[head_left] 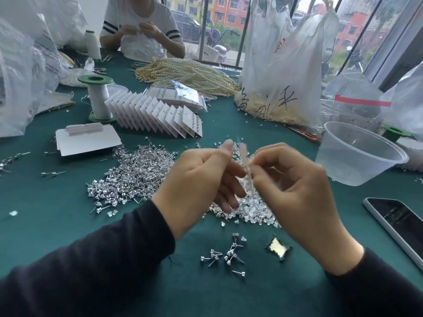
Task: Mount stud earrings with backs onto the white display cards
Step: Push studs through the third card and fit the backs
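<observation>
Stud earrings (137,170) lie in a wide glittering heap of thin metal posts with small faceted heads, on the dark green cloth of the table (68,213), left of the hands. A smaller loose cluster of studs (229,255) sits on the cloth below the hands. Under and behind the hands spreads a pile of clear backs (254,207), tiny, rounded and glassy.

The white display cards (155,115) stand farther back in a fanned, overlapping row, flat and stiff. A low stack of blank cards (89,140) lies left of the heap.

The right hand (295,186) pinches a thin pale strip (248,165) between thumb and forefinger; the strip is upright, seen edge-on and blurred. The left hand (201,179) has its fingers curled toward the same strip and reaching it, but the blur hides whether they grip it.

To the right stand a translucent plastic cup (357,154) with a rolled rim and a dark glossy phone (398,223) lying flat. Behind are a green-flanged spool (96,97) of white thread, a mound of pearl strands (190,76) and a crinkled plastic bag (281,65). A second person (142,26) sits across the table.
</observation>
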### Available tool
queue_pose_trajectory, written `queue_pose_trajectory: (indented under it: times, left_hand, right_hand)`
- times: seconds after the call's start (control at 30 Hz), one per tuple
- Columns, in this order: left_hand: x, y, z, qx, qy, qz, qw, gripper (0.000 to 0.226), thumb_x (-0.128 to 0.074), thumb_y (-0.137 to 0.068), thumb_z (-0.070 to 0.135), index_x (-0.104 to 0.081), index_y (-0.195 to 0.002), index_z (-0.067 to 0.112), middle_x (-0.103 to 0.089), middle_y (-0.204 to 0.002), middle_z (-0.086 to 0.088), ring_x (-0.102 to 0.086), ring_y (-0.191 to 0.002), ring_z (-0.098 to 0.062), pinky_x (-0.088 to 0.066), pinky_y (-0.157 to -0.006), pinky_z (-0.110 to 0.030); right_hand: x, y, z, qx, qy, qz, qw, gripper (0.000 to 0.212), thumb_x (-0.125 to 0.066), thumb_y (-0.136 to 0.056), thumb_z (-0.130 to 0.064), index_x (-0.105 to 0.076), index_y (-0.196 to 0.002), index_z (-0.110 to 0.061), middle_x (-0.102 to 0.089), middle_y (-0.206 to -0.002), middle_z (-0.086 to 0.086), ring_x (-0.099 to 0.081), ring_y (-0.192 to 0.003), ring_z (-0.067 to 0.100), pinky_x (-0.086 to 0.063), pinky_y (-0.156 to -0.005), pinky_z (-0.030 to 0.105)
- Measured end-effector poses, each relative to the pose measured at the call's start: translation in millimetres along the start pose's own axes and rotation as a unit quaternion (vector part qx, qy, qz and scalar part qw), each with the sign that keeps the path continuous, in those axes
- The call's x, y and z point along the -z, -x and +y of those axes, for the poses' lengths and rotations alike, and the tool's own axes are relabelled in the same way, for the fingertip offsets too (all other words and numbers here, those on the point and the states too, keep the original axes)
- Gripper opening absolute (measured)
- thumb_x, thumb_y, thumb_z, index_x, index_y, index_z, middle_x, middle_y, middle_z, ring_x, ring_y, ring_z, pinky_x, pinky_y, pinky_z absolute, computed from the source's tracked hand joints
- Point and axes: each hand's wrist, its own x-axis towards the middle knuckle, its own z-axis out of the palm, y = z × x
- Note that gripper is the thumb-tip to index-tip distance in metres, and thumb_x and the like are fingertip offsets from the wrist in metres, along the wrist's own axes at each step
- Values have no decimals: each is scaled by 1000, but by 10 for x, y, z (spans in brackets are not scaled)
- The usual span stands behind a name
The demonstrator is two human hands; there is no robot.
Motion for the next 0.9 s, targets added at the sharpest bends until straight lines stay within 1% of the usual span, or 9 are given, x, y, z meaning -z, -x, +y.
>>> queue_pose_trajectory:
  times: [0.07,0.17,0.23,0.33,0.43,0.57,0.63,0.8,0.9]
  left_hand:
    - [59,-14,-4,-39,-124,-46,990,24,-55,-87,23,-66,-71,9,-64,-57,-3,-55,-47,-13,-44,-44,-18]
    - [82,26,-39,-92,-381,-133,911,7,-67,-78,19,-73,-77,21,-61,-64,11,-49,-55,2,-36,-57,-5]
    - [59,58,-78,-94,-438,-175,877,11,-66,-77,17,-75,-81,23,-61,-73,11,-48,-62,3,-32,-63,-2]
    - [39,68,-94,-101,-461,-204,858,10,-67,-77,20,-75,-83,22,-68,-82,5,-48,-66,-1,-35,-65,-6]
    - [42,72,-99,-110,-459,-204,858,11,-68,-77,25,-75,-85,22,-67,-83,4,-50,-70,-4,-38,-68,-13]
    - [7,93,-114,-130,-455,-210,856,13,-65,-79,23,-75,-86,21,-69,-83,3,-47,-68,-4,-28,-62,1]
    - [5,95,-116,-137,-452,-209,856,13,-62,-79,19,-74,-83,18,-68,-82,3,-46,-66,-5,-26,-61,3]
    - [19,68,-89,-134,-451,-198,860,10,-59,-74,14,-69,-71,16,-58,-68,9,-46,-58,2,-30,-59,-1]
    - [55,44,-57,-124,-424,-149,885,12,-61,-71,14,-60,-64,24,-50,-59,17,-47,-57,9,-30,-56,-2]
  right_hand:
    - [93,-47,16,-58,-80,30,995,12,-63,-79,-4,-65,-76,-16,-68,-73,1,-62,-67,7,-49,-64,17]
    - [170,-89,63,-143,-177,82,970,20,-60,-84,2,-67,-75,-14,-69,-68,0,-63,-67,14,-52,-67,22]
    - [176,-107,77,-185,-229,98,951,21,-59,-83,3,-67,-73,-13,-69,-67,1,-64,-67,16,-53,-67,23]
    - [173,-120,55,-226,-308,84,920,7,-64,-71,-6,-69,-70,-12,-69,-68,4,-64,-66,15,-54,-64,22]
    - [181,-125,65,-261,-364,70,891,14,-61,-63,-12,-66,-75,-6,-68,-70,7,-63,-66,17,-54,-66,25]
    - [183,-139,96,-312,-404,39,859,23,-58,-66,-10,-64,-86,-1,-67,-75,11,-61,-72,22,-53,-72,32]
    - [183,-140,106,-328,-417,19,847,24,-57,-69,-11,-64,-90,0,-67,-76,11,-62,-72,22,-54,-75,35]
    - [181,-134,90,-338,-459,-20,822,19,-59,-64,-16,-75,-71,-8,-71,-71,5,-68,-67,16,-57,-72,33]
    - [187,-130,67,-343,-464,-46,816,19,-63,-60,-19,-75,-69,-9,-71,-71,5,-69,-68,16,-57,-70,33]
